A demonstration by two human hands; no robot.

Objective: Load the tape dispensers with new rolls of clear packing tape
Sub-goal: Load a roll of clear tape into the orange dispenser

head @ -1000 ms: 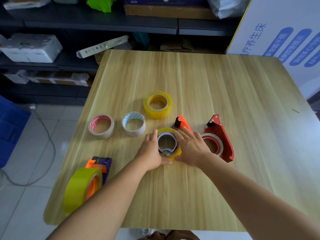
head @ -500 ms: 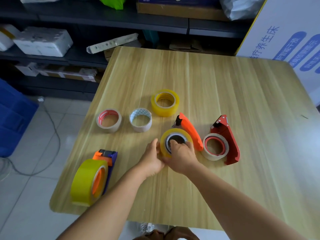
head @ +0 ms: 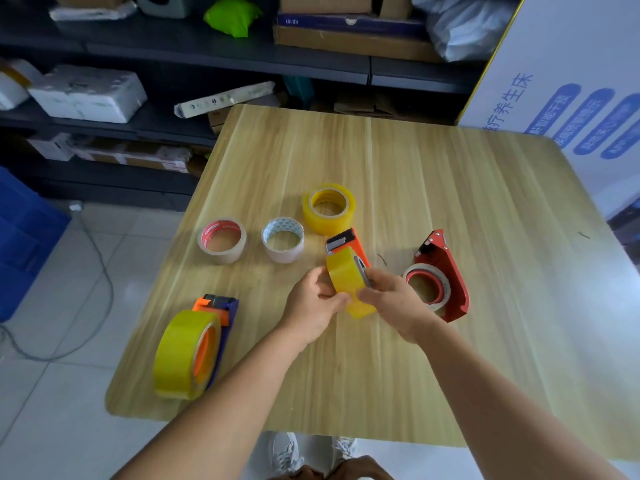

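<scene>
Yellowish clear tape, wound as a roll (head: 348, 280), is held on edge just above the wooden table (head: 398, 161), mounted against an orange dispenser (head: 349, 244) whose grey cutter end points away from the person. The roll serves here as the landmark. The left hand (head: 313, 303) is closed on its near-left side, thumb and fingers pinching the outer wrap; the right hand (head: 394, 299) is clamped on its right face, fingers curled over the dispenser's side plate, though the fingertips are hidden behind the roll and their exact spread cannot be told. Just to the right of the roll a red dispenser (head: 446, 271) lies flat with a red-cored roll (head: 427, 285) in it. Beyond the roll a loose yellow roll (head: 328, 208) sits, with a white-cored roll (head: 283, 240) and a red-printed roll (head: 222, 240) to the far left of it. Nearer the person and well to the left, a blue-and-orange dispenser (head: 216, 308) rests already carrying a large yellow roll (head: 185, 353). The step in hand appears to be seating the roll on the hub and finding the tape's free end. It would be done best if the dispenser is kept steady by the right hand while the roll is turned by the left, so that the end can be led adhesive-side down toward the cutter without the roll being skewed on the hub.
</scene>
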